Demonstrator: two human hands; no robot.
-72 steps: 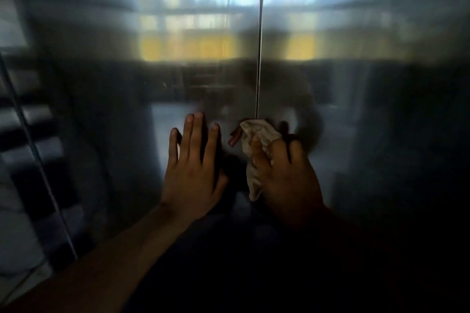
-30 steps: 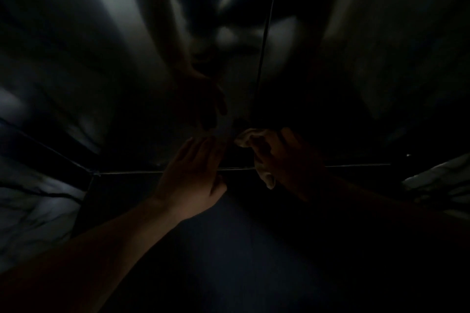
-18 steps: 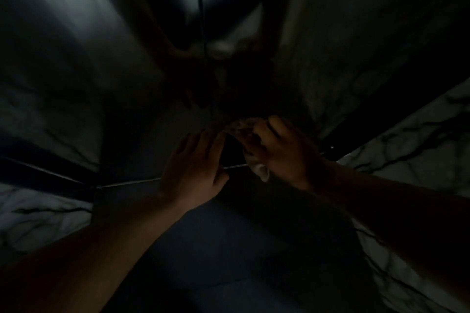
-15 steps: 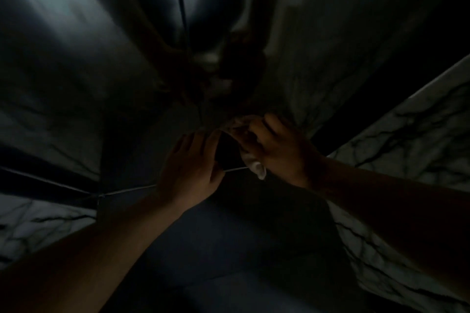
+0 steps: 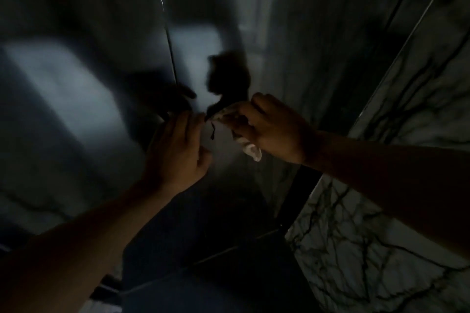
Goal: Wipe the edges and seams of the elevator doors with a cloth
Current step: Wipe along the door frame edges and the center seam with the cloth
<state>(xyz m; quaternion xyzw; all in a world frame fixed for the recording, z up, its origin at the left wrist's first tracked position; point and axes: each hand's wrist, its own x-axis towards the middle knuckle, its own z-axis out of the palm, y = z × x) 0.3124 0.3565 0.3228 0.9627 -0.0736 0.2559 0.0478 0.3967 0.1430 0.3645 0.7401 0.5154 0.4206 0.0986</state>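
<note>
Hands (image 5: 272, 129) with cloth (image 5: 250, 151) moved from centre seam (image 5: 169, 48) rightward

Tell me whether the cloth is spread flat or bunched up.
Bunched: the pale cloth is crumpled inside the right hand, one end hanging below.

Elevator landing in a dim building lobby

Brushed metal elevator doors (image 5: 89, 99) are filling the view, their centre seam (image 5: 167, 40) running up and left of where the right hand (image 5: 269, 129) is gripping a cloth (image 5: 250, 151); veined marble wall cladding (image 5: 368, 249) is standing to the right of that grip (the lighting is very low).
</note>
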